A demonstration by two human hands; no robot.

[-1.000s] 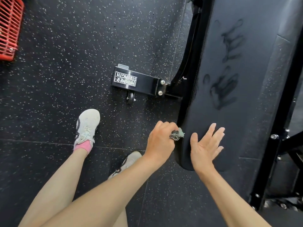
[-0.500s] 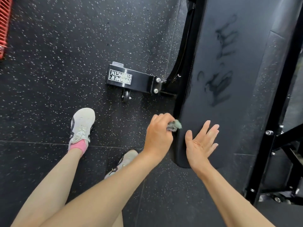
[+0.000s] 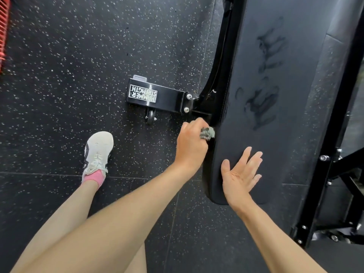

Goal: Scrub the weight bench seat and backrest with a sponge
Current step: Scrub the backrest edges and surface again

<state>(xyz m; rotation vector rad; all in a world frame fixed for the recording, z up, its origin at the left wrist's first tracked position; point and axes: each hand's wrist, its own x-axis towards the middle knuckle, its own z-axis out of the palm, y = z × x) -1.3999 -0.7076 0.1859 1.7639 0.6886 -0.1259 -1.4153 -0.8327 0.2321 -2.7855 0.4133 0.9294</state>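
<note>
Speckled black floor (image 3: 78, 46); red basket (image 3: 3, 26) at far left edge. Black bench pad (image 3: 246, 56) runs up right side, dark smears (image 3: 264, 101) mid-pad. Labelled frame foot (image 3: 157, 97) with small wheel (image 3: 149, 116) juts left of pad. White shoe (image 3: 97, 152) on floor nearby. Right hand (image 3: 239, 174) spread, palm showing, over pad's near end. Left hand (image 3: 192, 146) pinches grey-green sponge (image 3: 207, 133) against pad's left edge.

Bench pad (image 3: 246, 66): matt black, smooth, vinyl-looking upholstery, with darker wet-looking smears (image 3: 262, 107). Frame foot (image 3: 167, 99): glossy black painted metal with shiny bolts (image 3: 189, 96); sponge (image 3: 207, 133) grey-green with a coarse, fibrous face. Floor (image 3: 78, 56): matt black, rubber-like, white-speckled; shoe (image 3: 98, 150) white mesh cloth; grille (image 3: 4, 32) red plastic.
</note>
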